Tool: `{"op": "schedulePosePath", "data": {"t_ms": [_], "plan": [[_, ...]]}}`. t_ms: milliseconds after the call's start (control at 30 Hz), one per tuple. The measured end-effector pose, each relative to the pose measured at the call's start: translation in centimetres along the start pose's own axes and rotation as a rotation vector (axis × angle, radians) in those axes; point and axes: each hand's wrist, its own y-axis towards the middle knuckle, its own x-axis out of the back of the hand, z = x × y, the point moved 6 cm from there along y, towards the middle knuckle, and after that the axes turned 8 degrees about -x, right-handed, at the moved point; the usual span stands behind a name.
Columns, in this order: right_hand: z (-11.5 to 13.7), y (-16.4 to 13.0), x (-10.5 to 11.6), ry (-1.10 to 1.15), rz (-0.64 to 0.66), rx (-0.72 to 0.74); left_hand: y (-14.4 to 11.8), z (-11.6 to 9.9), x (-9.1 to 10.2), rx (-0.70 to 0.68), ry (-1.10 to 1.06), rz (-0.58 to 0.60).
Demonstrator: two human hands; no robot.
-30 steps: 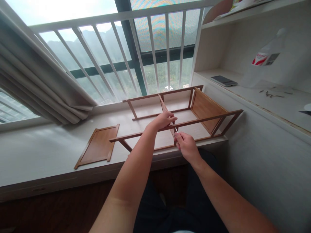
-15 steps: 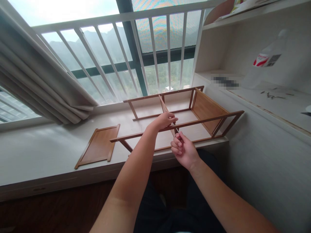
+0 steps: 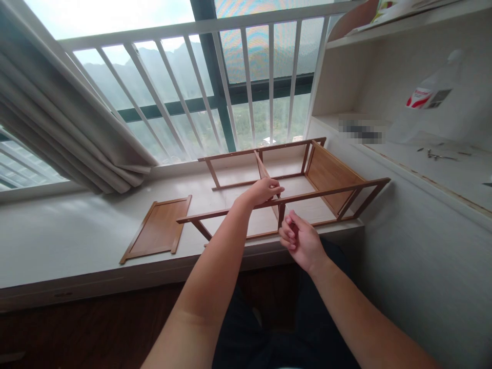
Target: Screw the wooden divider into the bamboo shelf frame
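Observation:
A brown wooden shelf frame (image 3: 330,192) lies on its side on the white window ledge (image 3: 80,225). My left hand (image 3: 266,190) is closed around the middle crosspiece (image 3: 261,165), just above the near rail. My right hand (image 3: 302,238) sits lower and to the right, in front of the near rail, pinching a thin metal rod that looks like a hex key (image 3: 288,208). The rod points up toward the joint of rail and crosspiece; whether its tip touches the wood I cannot tell. A loose wooden panel (image 3: 159,225) lies flat to the left.
A grey curtain (image 3: 96,138) hangs at the left, and white railings (image 3: 246,82) stand behind the ledge. At the right, a built-in shelf (image 3: 415,169) holds a clear plastic bottle (image 3: 426,97) and several small metal pieces (image 3: 438,155).
My right hand has drawn slightly away from the joint, down and to the right, with the thin rod now showing. My left hand keeps its hold, and the view has shifted a little.

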Motion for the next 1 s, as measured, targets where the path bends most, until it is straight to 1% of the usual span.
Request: {"op": "schedulePosePath", "data": {"t_ms": [33,100,167,200,233,300,367,500,667,1000], "plan": [[0.5,-0.1,0.7,-0.163,-0.056,0.039,0.0,0.0,0.0,-0.002,0.009,-0.004],[2.0,-0.3,1.8,-0.567,-0.163,0.134,0.0,-0.2,0.1,-0.011,0.022,-0.006],[3.5,-0.6,1.9,-1.033,-0.234,0.261,0.0,-0.3,0.1,-0.022,0.026,-0.003],[4.1,-0.7,1.7,-1.232,-0.264,0.318,0.0,-0.3,0.1,-0.023,0.024,-0.001],[4.5,-0.8,1.4,-1.39,-0.287,0.36,0.0,-0.3,0.1,-0.02,0.019,0.002],[5.0,-0.8,1.0,-1.575,-0.331,0.404,-0.1,-0.2,0.1,-0.005,0.003,0.012],[5.2,-0.8,0.5,-1.651,-0.36,0.422,-0.1,-0.1,0.0,0.006,-0.013,0.023],[5.3,-0.4,-0.2,-1.729,-0.41,0.422,-0.1,0.0,0.0,0.006,-0.015,0.03],[5.3,-0.2,-0.6,-1.789,-0.418,0.405,0.0,0.1,-0.1,-0.011,-0.032,0.034],[5.2,-0.4,-0.7,-1.826,-0.423,0.424,-0.1,-0.1,-0.1,-0.012,-0.022,0.034]]}}
